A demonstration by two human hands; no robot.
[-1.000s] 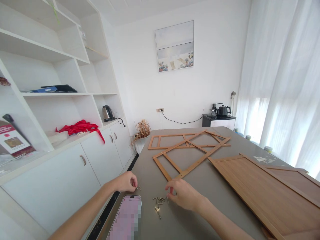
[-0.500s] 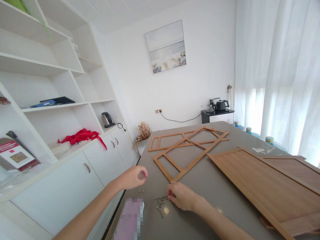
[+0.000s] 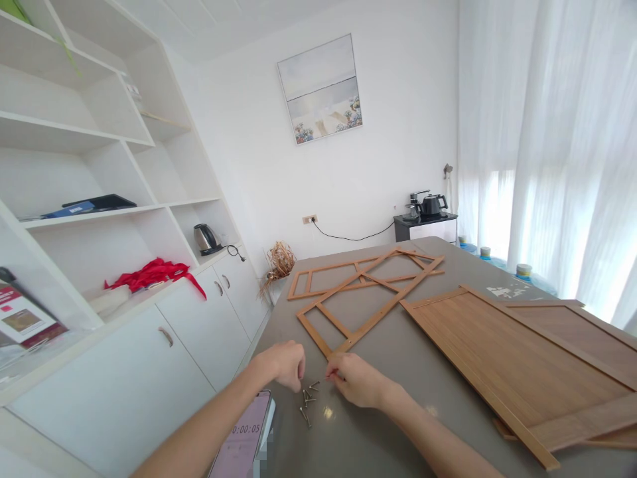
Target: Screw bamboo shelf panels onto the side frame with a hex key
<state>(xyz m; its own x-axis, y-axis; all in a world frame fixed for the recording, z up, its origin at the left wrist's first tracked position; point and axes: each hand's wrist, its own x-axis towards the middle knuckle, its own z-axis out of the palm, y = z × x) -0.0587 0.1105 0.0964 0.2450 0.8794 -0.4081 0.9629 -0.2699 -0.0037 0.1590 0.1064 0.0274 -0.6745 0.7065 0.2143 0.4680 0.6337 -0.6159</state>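
Slender metal screws (image 3: pixel 307 399): seen from the head camera, a small loose cluster on the glossy grey table (image 3: pixel 348 438), between the two hands and a little toward the viewer
Screw axes: mixed; the nearest one slants from upper left to lower right, the farthest lies more nearly crosswise
Left hand (image 3: pixel 288 366): nearer to the cluster, its curled fingers hanging just beside and beyond the screws, so these lie right and nearward of it; cannot tell whether it grips anything
Right hand (image 3: pixel 355 380): right of the screws, fingers bent in toward the thumb; cannot tell whether a screw sits between them
Light-brown open wooden frame (image 3: pixel 371 324): its near corner meets the right hand in view, contact unclear; it crosses a second frame lying farther off
Flat brown wooden panel (image 3: pixel 497 352): well right of the screws
Pink-screened phone (image 3: pixel 243 443): left of the screws, partly behind the left forearm
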